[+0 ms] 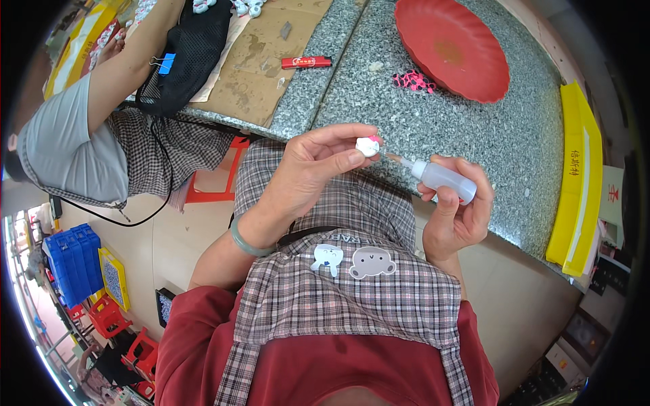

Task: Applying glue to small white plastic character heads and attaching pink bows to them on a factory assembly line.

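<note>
Over the front edge of the speckled grey tabletop [379, 95], my left hand [318, 159] pinches a small white figure with a pink patch [367, 145] between thumb and fingers. My right hand [464, 203] grips a small translucent squeeze bottle [447, 181] with a narrow tip. The bottle lies tilted, its tip pointing left at the figure and close to it; whether they touch I cannot tell. Farther back on the table are a pile of small pink pieces [414, 82] and a red scalloped dish [453, 47].
A red lighter [306, 61] lies by a stained cardboard sheet [261, 61]. At the left sits another person in a grey sleeve [57, 145], beside a black mesh bag [193, 61] with a blue binder clip [166, 63]. A yellow strip [575, 183] borders the table's right side.
</note>
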Tool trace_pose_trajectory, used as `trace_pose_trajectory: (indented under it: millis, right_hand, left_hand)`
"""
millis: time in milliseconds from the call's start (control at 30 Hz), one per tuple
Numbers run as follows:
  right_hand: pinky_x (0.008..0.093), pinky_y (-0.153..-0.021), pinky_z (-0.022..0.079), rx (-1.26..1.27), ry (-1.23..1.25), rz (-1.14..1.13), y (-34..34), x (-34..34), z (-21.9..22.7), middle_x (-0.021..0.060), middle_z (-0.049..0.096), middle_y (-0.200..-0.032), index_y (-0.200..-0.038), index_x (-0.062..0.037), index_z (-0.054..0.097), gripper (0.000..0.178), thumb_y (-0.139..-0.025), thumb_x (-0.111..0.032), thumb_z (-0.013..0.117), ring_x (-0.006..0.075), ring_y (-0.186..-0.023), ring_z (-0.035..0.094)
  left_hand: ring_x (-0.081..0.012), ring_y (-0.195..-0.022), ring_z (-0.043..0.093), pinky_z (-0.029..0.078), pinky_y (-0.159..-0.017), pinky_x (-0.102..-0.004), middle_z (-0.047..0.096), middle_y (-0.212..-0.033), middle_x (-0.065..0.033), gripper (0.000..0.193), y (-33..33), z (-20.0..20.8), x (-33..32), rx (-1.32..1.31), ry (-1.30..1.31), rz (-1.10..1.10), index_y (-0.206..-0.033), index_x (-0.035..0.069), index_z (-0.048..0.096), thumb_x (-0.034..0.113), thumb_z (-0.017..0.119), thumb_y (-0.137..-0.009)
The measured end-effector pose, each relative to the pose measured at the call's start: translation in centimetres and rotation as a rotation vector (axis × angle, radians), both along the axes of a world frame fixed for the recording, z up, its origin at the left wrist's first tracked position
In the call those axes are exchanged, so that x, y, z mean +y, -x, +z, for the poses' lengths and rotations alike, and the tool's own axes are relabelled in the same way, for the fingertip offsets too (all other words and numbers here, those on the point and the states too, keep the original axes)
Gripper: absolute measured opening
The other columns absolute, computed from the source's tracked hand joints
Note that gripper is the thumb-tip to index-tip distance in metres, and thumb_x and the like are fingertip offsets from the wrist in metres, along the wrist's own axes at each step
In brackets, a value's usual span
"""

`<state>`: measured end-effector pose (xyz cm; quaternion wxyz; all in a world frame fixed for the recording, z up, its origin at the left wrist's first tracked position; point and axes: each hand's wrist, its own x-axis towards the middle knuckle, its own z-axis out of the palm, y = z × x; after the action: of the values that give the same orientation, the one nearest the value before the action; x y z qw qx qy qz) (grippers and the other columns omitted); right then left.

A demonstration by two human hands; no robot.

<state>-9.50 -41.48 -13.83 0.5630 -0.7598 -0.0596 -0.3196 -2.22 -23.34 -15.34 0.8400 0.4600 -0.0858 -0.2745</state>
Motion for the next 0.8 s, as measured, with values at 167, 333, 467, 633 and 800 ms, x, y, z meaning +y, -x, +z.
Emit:
trace_pose_trajectory:
  millis: [167, 333, 467, 633, 800]
  right_hand:
    - [0.0231, -0.053, 0.048, -0.01, 0.01, 0.011, -0.07, 0.08, -0.09, 0.021, 0.06, -0.095, -0.117, 0.0028, 0.045, 0.036, -0.091, -0.021, 0.055, 0.0156, -0.063, 0.058]
    - [0.0246, -0.057, 0.051, -0.013, -0.034, 0.019, -0.08, 0.09, -0.08, 0.0196, 0.064, -0.09, -0.113, 0.0046, 0.047, 0.034, -0.088, -0.015, 0.059, 0.0165, -0.065, 0.062]
    - [0.0239, -0.056, 0.051, 0.01, -0.063, 0.029, -0.1, 0.12, 0.02, 0.0191, 0.064, -0.09, -0.114, 0.0042, 0.047, 0.034, -0.088, -0.014, 0.059, 0.0157, -0.065, 0.062]
    - [0.0228, -0.055, 0.051, 0.048, -0.095, 0.04, -0.17, -0.09, 0.07, 0.0185, 0.064, -0.091, -0.114, 0.0037, 0.047, 0.034, -0.089, -0.014, 0.058, 0.0143, -0.064, 0.061]
    - [0.0222, -0.055, 0.051, 0.052, -0.123, 0.057, -0.24, -0.11, 0.1, 0.0189, 0.064, -0.091, -0.115, 0.0036, 0.047, 0.033, -0.089, -0.015, 0.057, 0.0138, -0.063, 0.061]
  left_hand:
    - [-0.0173, -0.094, 0.062, 0.049, -0.085, -0.0279, 0.063, -0.105, -0.012, 0.033, -0.04, -0.08, -0.05, 0.015, 0.005, 0.018, -0.116, -0.001, 0.056, 0.003, 0.06, -0.084]
    - [-0.0195, -0.096, 0.061, 0.049, -0.086, -0.0293, 0.061, -0.108, -0.0158, 0.033, -0.12, -0.3, 0.06, -0.002, -0.02, 0.017, -0.117, -0.003, 0.054, 0.005, 0.06, -0.085]
    - [-0.0195, -0.095, 0.062, 0.05, -0.085, -0.0291, 0.062, -0.107, -0.0157, 0.031, -0.19, -0.04, 0.02, 0.003, -0.031, 0.015, -0.115, -0.003, 0.055, 0.006, 0.06, -0.085]
    - [-0.0199, -0.093, 0.062, 0.052, -0.083, -0.0289, 0.062, -0.106, -0.0156, 0.03, -0.26, -0.37, 0.09, -0.009, -0.022, 0.0, -0.113, -0.003, 0.056, 0.007, 0.06, -0.085]
    - [-0.0191, -0.091, 0.063, 0.052, -0.081, -0.028, 0.063, -0.103, -0.0143, 0.028, -0.22, -0.35, 0.12, -0.003, -0.011, -0.039, -0.112, -0.003, 0.057, 0.007, 0.06, -0.086]
